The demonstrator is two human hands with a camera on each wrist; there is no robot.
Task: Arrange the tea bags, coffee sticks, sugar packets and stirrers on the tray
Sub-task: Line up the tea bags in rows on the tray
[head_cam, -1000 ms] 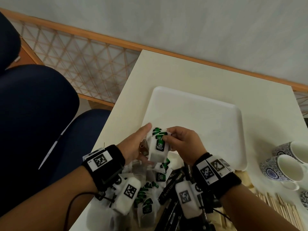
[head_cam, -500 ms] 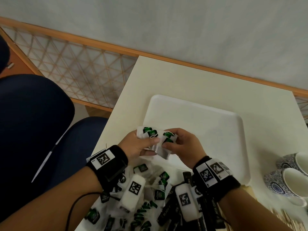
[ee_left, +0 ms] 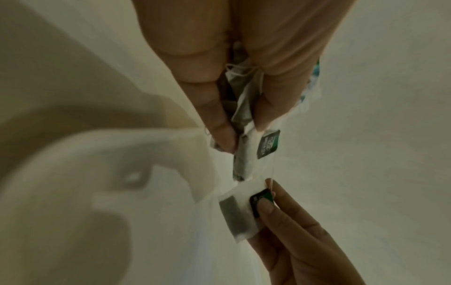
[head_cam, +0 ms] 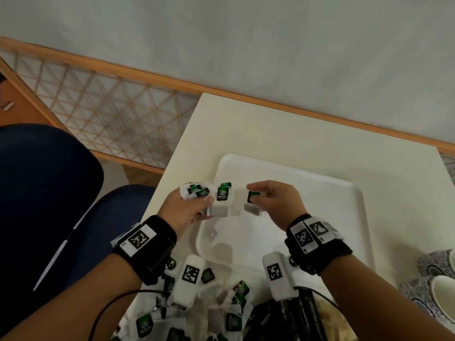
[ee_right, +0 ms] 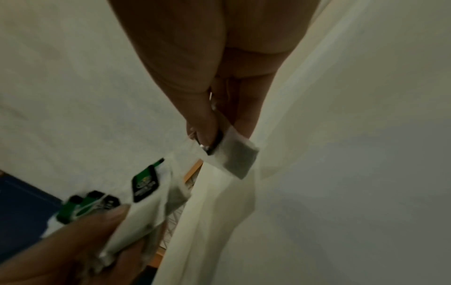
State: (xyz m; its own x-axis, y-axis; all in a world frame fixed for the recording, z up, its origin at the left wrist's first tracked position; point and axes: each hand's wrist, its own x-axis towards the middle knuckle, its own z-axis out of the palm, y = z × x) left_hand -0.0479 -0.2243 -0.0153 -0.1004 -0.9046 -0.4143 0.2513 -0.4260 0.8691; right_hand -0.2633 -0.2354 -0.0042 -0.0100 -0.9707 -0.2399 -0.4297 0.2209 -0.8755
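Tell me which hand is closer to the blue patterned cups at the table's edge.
Right. The right hand, pinching one tea bag over the tray, sits on the cups' side; the left hand is farther across, at the tray's opposite edge.

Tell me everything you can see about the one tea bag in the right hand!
The tea bag is a small flat pouch of thin white paper, with dark tea showing grey through it. A dark green and black tag lies against its top. The right hand pinches it at that tag, thumb on one side, fingers behind, so the pouch hangs down freely over the white tray without touching it. It sits just apart from the bunch of tea bags that the left hand grips.
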